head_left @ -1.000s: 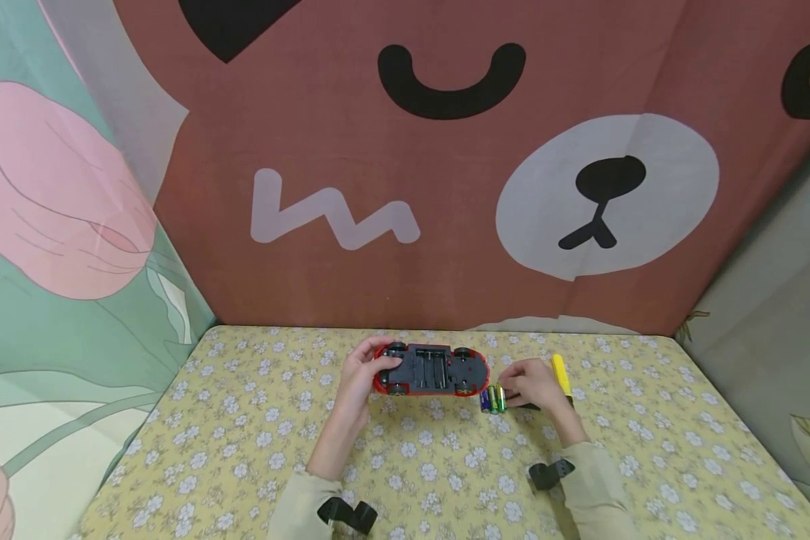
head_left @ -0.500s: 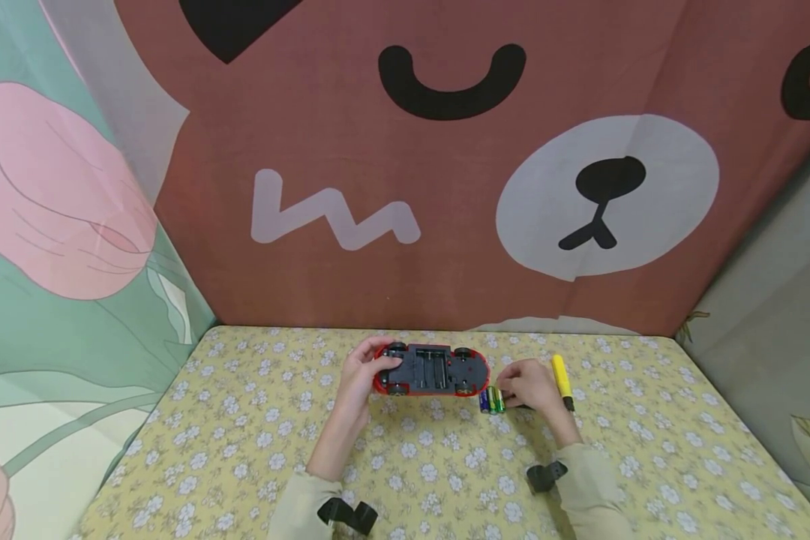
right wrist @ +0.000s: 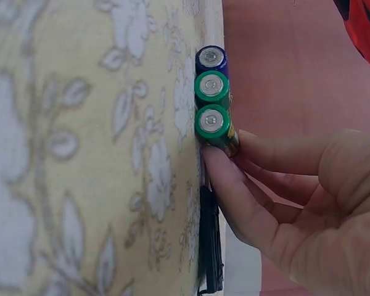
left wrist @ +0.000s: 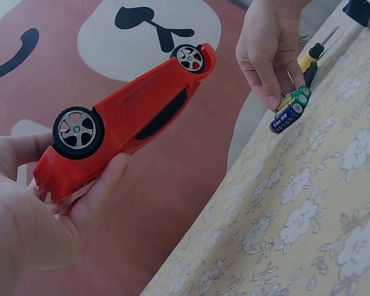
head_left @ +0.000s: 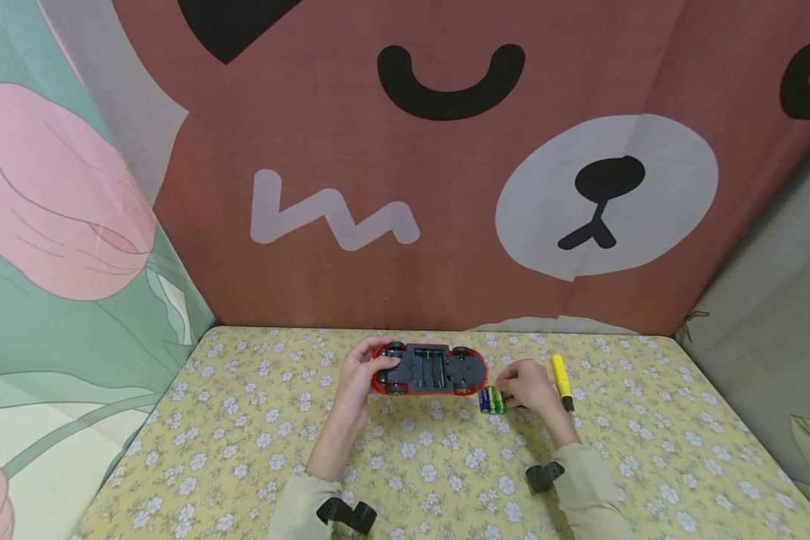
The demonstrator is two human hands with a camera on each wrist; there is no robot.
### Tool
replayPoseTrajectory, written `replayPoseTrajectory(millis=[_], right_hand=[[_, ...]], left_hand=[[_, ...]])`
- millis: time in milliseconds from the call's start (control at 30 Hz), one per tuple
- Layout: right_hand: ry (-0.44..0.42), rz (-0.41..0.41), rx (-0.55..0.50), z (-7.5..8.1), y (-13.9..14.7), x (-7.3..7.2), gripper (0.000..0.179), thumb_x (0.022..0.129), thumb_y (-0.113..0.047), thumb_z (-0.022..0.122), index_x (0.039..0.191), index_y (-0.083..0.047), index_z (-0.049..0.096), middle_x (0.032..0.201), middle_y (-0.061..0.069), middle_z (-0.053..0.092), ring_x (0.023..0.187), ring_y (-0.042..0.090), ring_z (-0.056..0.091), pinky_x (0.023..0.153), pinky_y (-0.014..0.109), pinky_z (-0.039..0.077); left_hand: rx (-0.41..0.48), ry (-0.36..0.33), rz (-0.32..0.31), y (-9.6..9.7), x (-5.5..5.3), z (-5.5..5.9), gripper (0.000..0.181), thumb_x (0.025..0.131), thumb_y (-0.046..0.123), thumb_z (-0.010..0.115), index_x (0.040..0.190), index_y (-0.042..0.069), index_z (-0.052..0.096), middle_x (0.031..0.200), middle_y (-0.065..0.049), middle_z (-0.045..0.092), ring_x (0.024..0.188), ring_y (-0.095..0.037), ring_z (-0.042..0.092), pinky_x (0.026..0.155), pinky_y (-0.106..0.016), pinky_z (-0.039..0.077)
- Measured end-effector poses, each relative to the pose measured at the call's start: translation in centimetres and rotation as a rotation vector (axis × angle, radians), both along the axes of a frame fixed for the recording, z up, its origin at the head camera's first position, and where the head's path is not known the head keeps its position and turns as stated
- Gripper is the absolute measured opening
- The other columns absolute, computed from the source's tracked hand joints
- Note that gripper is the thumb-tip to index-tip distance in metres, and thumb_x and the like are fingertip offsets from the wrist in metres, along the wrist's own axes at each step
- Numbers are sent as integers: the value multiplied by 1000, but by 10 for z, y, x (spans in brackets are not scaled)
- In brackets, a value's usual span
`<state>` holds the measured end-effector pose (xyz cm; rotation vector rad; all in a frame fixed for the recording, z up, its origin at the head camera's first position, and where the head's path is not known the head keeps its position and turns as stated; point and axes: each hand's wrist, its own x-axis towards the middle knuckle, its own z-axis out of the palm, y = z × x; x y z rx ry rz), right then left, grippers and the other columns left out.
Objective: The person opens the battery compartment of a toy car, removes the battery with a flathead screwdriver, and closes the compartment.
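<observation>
My left hand (head_left: 358, 379) holds a red toy car (left wrist: 126, 117) above the table by one end. In the head view its dark underside faces up, showing an uncovered battery compartment (head_left: 432, 368) with no batteries visible inside. Three batteries lie side by side on the table by the car's other end: a blue battery (right wrist: 211, 57), a middle green battery (right wrist: 211, 86) and an outer green battery (right wrist: 213, 121). My right hand (head_left: 532, 385) pinches the outer green battery between thumb and finger. Its far end is partly hidden by the fingers.
A yellow-handled screwdriver (head_left: 560, 376) lies right of my right hand. Under that hand is a flat black plastic piece (right wrist: 211, 246), mostly hidden in the head view. The table wears a yellow floral cloth (head_left: 418, 465), with a printed bear curtain (head_left: 459, 225) behind.
My right hand has shifted slightly left, bringing the outer green battery against the middle one. More of the screwdriver shows beside the right arm. The left hand and car stay nearly still.
</observation>
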<state>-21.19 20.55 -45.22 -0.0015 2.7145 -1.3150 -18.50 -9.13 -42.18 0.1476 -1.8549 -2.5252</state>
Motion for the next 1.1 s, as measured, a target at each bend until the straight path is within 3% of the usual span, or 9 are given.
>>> replayPoseTrajectory(millis=[333, 700, 1100], right_hand=[[1, 2, -21, 1, 1, 1, 14, 99, 1, 62, 96, 10, 73, 85, 16, 69, 69, 25, 71, 64, 39, 62], [78, -40, -48, 17, 23, 3, 28, 104, -9, 58, 114, 15, 68, 95, 26, 69, 82, 34, 70, 69, 40, 62], [85, -57, 1, 22, 43, 4, 25, 105, -11, 59, 107, 12, 68, 85, 18, 67, 75, 29, 68, 67, 40, 61]], left_hand=[[5, 12, -3, -1, -2, -2, 39, 85, -1, 73, 123, -1, 67, 116, -8, 67, 96, -20, 68, 74, -30, 60], [5, 5, 0, -1, -2, -1, 41, 83, -2, 73, 124, 0, 67, 118, -8, 67, 98, -21, 68, 76, -32, 61], [3, 6, 0, -1, -1, -1, 41, 85, -1, 73, 125, -3, 65, 118, -10, 66, 99, -21, 66, 76, -30, 60]])
